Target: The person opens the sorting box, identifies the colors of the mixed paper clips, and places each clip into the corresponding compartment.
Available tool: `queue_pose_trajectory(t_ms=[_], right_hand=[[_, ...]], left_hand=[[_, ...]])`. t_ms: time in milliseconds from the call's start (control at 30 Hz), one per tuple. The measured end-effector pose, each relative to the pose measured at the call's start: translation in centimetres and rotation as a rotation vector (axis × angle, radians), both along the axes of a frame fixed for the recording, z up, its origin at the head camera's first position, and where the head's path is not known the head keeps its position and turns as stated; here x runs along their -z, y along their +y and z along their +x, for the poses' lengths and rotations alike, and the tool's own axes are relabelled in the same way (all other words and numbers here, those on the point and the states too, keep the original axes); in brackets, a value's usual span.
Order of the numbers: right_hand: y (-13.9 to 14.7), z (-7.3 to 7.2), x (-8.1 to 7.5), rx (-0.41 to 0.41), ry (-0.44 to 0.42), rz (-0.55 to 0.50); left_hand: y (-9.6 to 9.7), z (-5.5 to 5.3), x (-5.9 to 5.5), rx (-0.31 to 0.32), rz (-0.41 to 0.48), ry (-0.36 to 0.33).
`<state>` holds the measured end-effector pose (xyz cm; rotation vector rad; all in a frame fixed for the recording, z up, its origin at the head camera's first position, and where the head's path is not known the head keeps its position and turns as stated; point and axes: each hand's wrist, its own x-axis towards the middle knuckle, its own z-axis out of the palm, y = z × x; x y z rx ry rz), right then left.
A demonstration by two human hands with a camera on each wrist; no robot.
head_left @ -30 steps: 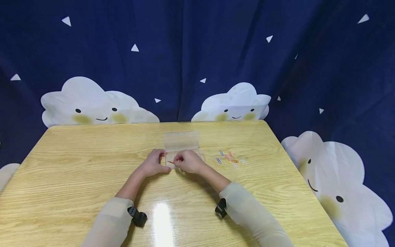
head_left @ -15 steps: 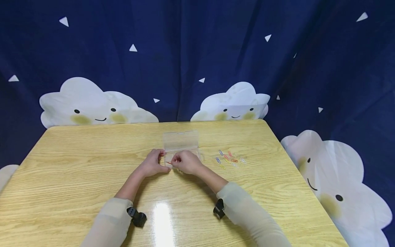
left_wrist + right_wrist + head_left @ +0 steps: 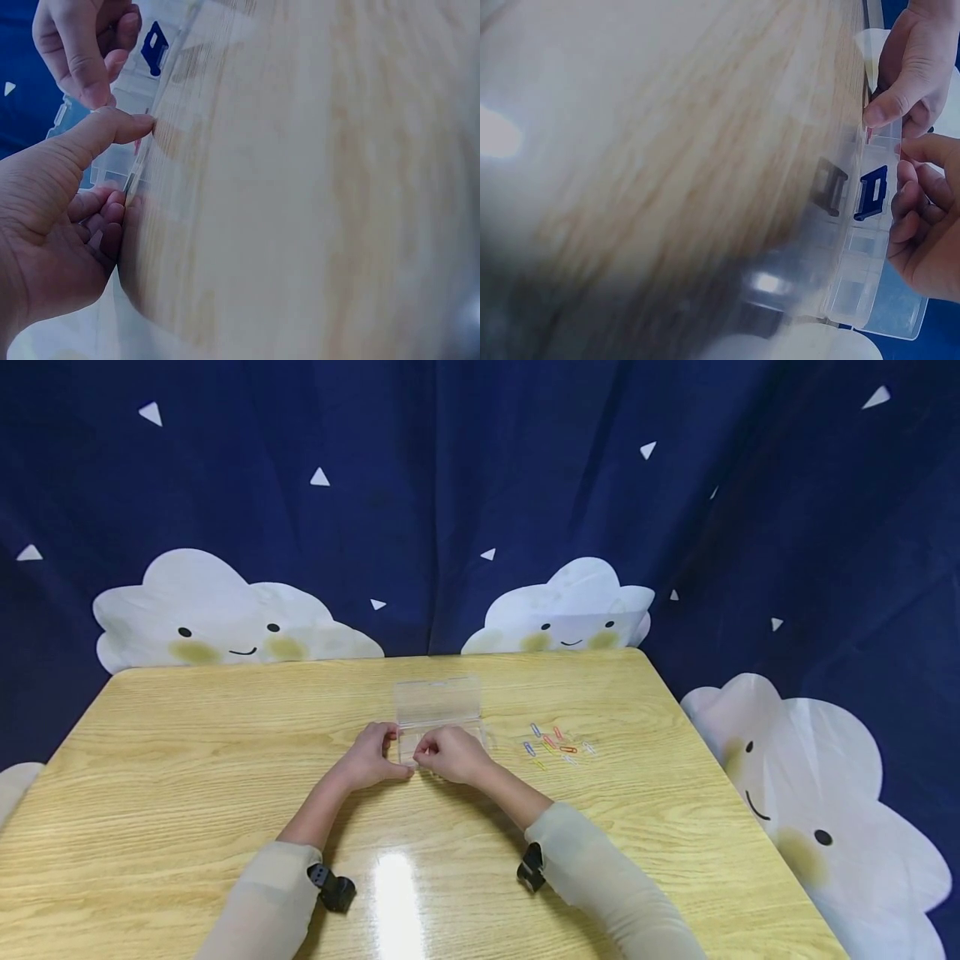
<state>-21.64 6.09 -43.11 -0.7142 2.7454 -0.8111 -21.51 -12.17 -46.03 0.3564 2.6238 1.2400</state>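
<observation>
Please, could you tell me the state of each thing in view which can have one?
Clear box: open
Lid: raised, at the far side
Blue latch: unfastened
Paper clips: loose, scattered on the table
Left hand: fingers gripping the box's left end
Right hand: fingers curled over the box; contents unclear

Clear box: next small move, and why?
I'd probably have the right hand part its fingertips right where they are. They sit drawn together at the left end of the clear box, the lid is open, and the left hand grips that end. A red bit shows at those fingertips; whether it's pinched, I can't tell.
</observation>
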Motion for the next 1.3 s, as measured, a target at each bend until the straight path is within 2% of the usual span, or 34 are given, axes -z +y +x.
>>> queue_pose_trajectory(t_ms=[167, 567, 833, 1100, 1300], right_hand=[[0.1, 0.0, -0.1, 0.0, -0.015, -0.015], [1.1, -0.3, -0.3, -0.013, -0.032, -0.122], [2.5, -0.1, -0.2, 0.02, 0.002, -0.137], [4.4, -0.3, -0.4, 0.071, -0.012, -0.164], [5.8, -0.3, -0.6, 0.078, -0.017, -0.162]], left_hand=[[0.0, 0.0, 0.1, 0.0, -0.005, -0.008], [-0.1, 0.1, 0.1, -0.005, -0.006, -0.003], [0.0, 0.1, 0.1, -0.003, -0.013, 0.015], [0.1, 0.1, -0.1, 0.0, -0.028, 0.007], [0.0, 0.1, -0.1, -0.004, -0.026, -0.009]])
